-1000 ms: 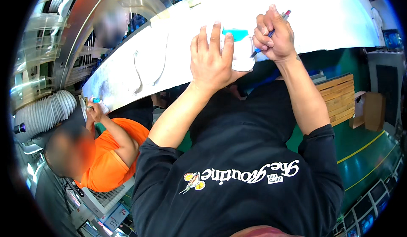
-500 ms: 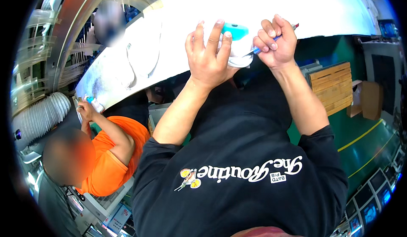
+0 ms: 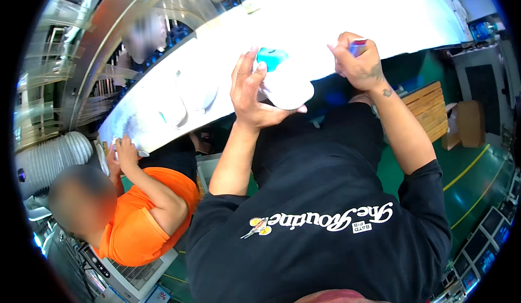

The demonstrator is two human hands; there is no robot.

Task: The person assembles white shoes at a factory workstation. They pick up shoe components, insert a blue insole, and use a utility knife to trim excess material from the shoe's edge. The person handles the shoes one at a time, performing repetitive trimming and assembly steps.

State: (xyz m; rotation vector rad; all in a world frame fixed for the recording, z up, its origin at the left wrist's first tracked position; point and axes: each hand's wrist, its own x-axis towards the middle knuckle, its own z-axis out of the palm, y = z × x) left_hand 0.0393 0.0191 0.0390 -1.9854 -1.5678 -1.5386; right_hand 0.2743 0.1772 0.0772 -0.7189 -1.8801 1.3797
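- At the upper centre of the frame, on the long white surface (image 3: 380, 15): left hand (image 3: 252, 94) now wrapped around a white rounded piece (image 3: 287, 88), thumb under its lower edge, fingers spread over its top, where half a second ago the palm lay flatter against it
- Just above those fingers: a teal patch (image 3: 271, 58), lying on the surface or on the piece, cannot tell which
- Upper right of centre: right hand (image 3: 358, 59) closed into a fist on a slim pen-like tool (image 3: 358, 43), only its purple end showing; drawn a little away from the white piece compared with the earlier pictures, when its tip sat at the teal patch
- Hands apart now, each clamped on its own thing; judged a pause or a shift of grip rather than marking in progress
- Left of the frame: a co-worker in an orange shirt (image 3: 138, 227), own hands (image 3: 122, 151) at the lower edge of the same surface
- Far left: a ribbed grey hose (image 3: 49, 159)
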